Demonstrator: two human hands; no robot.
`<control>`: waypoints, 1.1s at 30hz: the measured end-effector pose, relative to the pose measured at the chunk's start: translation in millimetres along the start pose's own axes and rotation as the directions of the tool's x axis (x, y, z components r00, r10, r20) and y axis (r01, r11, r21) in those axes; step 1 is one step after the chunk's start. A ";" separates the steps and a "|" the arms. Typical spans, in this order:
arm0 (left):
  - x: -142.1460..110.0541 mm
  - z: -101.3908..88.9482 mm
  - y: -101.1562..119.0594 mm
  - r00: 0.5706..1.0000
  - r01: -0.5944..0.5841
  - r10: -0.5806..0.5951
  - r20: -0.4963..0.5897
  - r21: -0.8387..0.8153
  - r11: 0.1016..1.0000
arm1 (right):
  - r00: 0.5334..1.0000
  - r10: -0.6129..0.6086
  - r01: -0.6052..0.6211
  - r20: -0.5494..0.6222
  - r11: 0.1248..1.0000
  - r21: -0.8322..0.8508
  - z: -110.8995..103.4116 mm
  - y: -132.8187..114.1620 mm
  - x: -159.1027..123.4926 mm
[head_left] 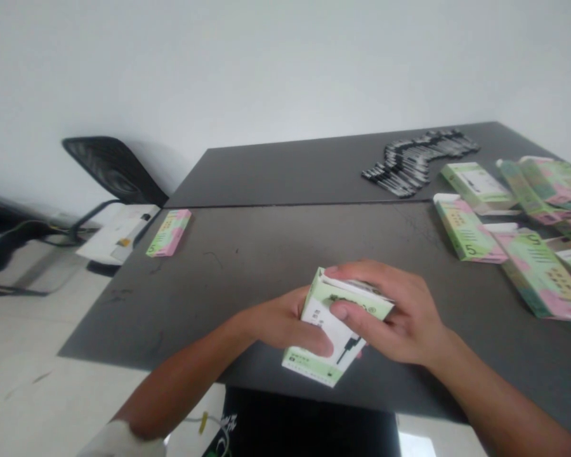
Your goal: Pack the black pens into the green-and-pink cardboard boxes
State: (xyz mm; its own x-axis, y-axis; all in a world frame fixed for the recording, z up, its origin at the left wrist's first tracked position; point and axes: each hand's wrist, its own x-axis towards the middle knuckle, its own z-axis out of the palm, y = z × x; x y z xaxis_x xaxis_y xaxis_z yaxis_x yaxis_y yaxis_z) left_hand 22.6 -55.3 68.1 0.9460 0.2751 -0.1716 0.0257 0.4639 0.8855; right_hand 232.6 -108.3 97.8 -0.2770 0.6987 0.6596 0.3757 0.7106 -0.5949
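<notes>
A small green and white carton (321, 324) with a dark pen-like picture on its front is held tilted above the table's near edge. My left hand (290, 324) grips its left side, with the thumb across the front and the other fingers behind. At the top end, my right hand (394, 311) pinches the carton, thumb on the front and fingers over the upper edge. That upper end looks partly open, but the fingers cover much of it and I cannot make out what is inside.
Several green and pink cartons (542, 273) lie at the right on the dark table (266, 241). One more carton (169, 233) lies at the left edge. Toward the back, many dark pens (409, 165) lie in a row. A black mesh chair (114, 168) stands left of the table.
</notes>
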 end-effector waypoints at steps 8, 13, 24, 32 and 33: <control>2.7 3.4 -3.0 0.993 0.028 -0.042 -0.107 -0.130 0.991 | 0.953 0.293 -0.281 -0.071 0.949 0.142 -7.0 -0.2 8.3; -1.5 -3.6 -4.1 0.975 -0.020 0.013 -0.222 -0.030 0.999 | 0.918 0.380 -0.375 -0.110 0.925 0.064 -15.6 -2.5 10.2; -3.5 -4.3 2.1 0.984 -0.072 0.090 -0.155 0.117 0.991 | 0.941 0.336 -0.331 -0.037 0.938 0.105 -24.8 -4.4 14.1; -3.1 -2.2 2.8 0.988 -0.103 0.110 -0.112 0.061 0.993 | 0.974 0.227 -0.226 -0.019 0.974 0.034 -25.7 -5.5 14.2; -3.0 -2.0 3.1 0.989 -0.102 0.107 -0.103 0.054 0.993 | 0.979 0.204 -0.204 -0.010 0.979 0.015 -26.1 -5.6 12.9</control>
State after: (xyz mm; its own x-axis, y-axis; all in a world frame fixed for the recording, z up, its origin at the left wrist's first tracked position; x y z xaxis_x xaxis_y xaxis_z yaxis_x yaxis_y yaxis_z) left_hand 19.2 -53.1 70.5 0.9048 0.4088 -0.1193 -0.0537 0.3873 0.9204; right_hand 249.9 -105.4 121.5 -0.1858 0.8280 0.5290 0.4111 0.5545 -0.7235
